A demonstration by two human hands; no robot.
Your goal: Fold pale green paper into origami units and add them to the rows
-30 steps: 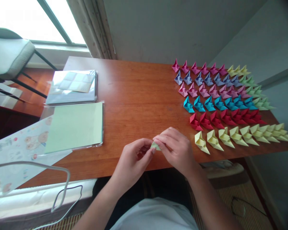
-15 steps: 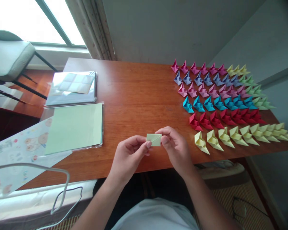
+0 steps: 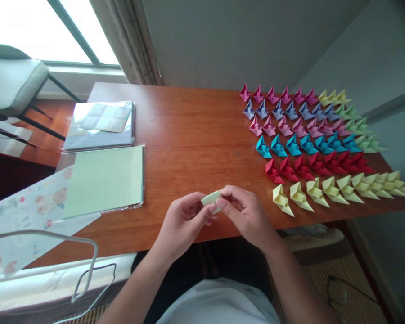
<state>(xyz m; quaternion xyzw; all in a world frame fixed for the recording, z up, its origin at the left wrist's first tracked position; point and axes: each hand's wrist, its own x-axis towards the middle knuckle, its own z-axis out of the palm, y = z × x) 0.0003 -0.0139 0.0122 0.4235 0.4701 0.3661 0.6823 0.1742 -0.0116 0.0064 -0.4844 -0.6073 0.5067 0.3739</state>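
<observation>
A small folded piece of pale yellow-green paper (image 3: 209, 198) is held between both hands, just above the table's near edge. My left hand (image 3: 185, 220) pinches its left and lower side between thumb and fingers. On the other side, my right hand (image 3: 245, 211) grips the paper's right end, thumb in front. The paper is tilted, with its right part partly hidden by the fingertips. To the right of my right hand stands a row of pale yellow folded paper shapes (image 3: 299, 198).
Rows of folded paper shapes in red (image 3: 303, 168), blue (image 3: 293, 145), pink, purple and green fill the table's right side. At left lie a pack of green paper (image 3: 104, 180), a second pack (image 3: 99, 139) and a printed sheet (image 3: 30, 216). A white cable (image 3: 91, 252) loops at lower left.
The folded paper has gone from level to tilted, and its right side is now folded or turned. My right hand has shifted slightly left, closer to my left hand.
</observation>
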